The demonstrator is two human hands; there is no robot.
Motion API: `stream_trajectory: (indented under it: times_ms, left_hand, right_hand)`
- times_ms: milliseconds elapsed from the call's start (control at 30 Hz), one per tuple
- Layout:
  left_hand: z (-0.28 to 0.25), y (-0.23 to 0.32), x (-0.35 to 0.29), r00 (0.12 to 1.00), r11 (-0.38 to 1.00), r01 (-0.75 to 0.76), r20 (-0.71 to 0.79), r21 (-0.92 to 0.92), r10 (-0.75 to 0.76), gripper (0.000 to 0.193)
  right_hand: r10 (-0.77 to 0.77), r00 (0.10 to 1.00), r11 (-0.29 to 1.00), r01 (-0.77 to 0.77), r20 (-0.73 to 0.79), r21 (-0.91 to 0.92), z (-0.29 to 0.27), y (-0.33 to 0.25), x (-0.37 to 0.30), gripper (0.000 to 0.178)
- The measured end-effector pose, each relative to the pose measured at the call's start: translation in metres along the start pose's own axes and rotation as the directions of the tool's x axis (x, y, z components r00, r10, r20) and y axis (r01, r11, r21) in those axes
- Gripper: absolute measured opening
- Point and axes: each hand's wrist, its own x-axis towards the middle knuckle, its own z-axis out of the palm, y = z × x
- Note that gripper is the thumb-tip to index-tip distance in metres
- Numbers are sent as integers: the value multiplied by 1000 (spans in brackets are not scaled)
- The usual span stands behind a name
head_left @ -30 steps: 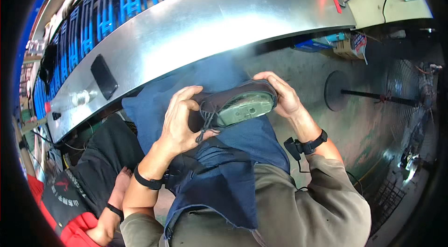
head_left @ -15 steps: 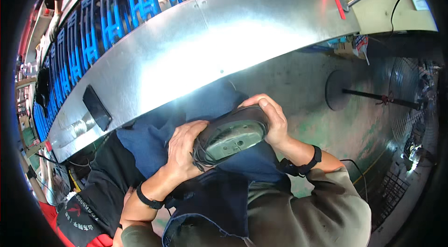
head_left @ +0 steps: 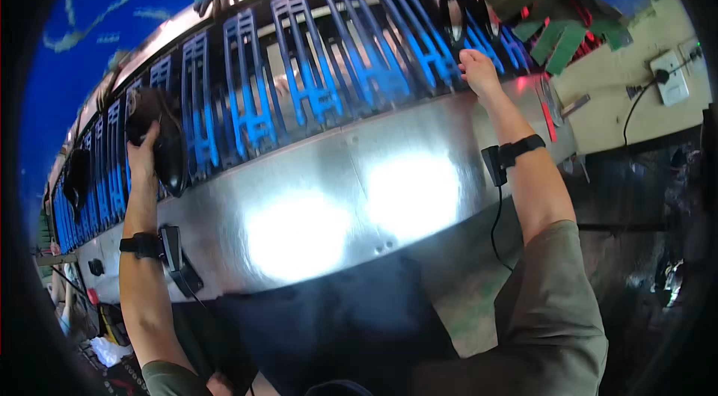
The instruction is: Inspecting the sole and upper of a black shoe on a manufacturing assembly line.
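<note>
My left hand (head_left: 143, 153) is closed on a dark shoe (head_left: 170, 145), toe toward me, at the left part of a row of blue rack bars (head_left: 243, 82). Its thumb lies along the shoe's opening. At the far right of the row, my right hand (head_left: 479, 71) is raised with the fingers curled. It is just below dark, shoe-like items (head_left: 452, 11) among the bars. Whether the fingers grip one of these is not clear.
A shiny metal ledge (head_left: 359, 160) runs between me and the bars. Another dark item (head_left: 76, 179) hangs at the far left. A red-handled tool (head_left: 548, 108) and a hammer-like tool (head_left: 574, 106) lie at the ledge's right end, near a wall socket (head_left: 669, 78).
Both hands held a shoe sole-up over my lap. Now the left holds a shoe at the bars, far left, and the right has left it and reached far right. The view has tilted up.
</note>
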Motion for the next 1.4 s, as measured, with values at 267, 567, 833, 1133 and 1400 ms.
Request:
stream_trajectory:
  times_ms: [267, 567, 833, 1133, 1400]
  left_hand:
    - [-41, -91, 33, 867, 478, -328, 59, 815, 494, 87]
    - [118, 106, -190, 559, 376, -827, 676, 417, 480, 66]
    - [225, 301, -273, -183, -253, -966, 569, 46, 802, 41]
    - [332, 388, -172, 233, -22, -931, 639, 365, 733, 48]
    - [306, 373, -247, 454, 484, -873, 471, 65, 756, 29]
  right_hand:
    - [28, 925, 947, -146, -379, -285, 50, -12, 124, 90]
    - [-127, 984, 746, 10, 128, 666, 8, -66, -57, 52]
    - [117, 987, 536, -154, 108, 830, -30, 6, -256, 48]
    - [-583, 705, 800, 585, -403, -133, 26, 12, -283, 63]
    - [-616, 657, 773, 610, -435, -174, 32, 28, -276, 57]
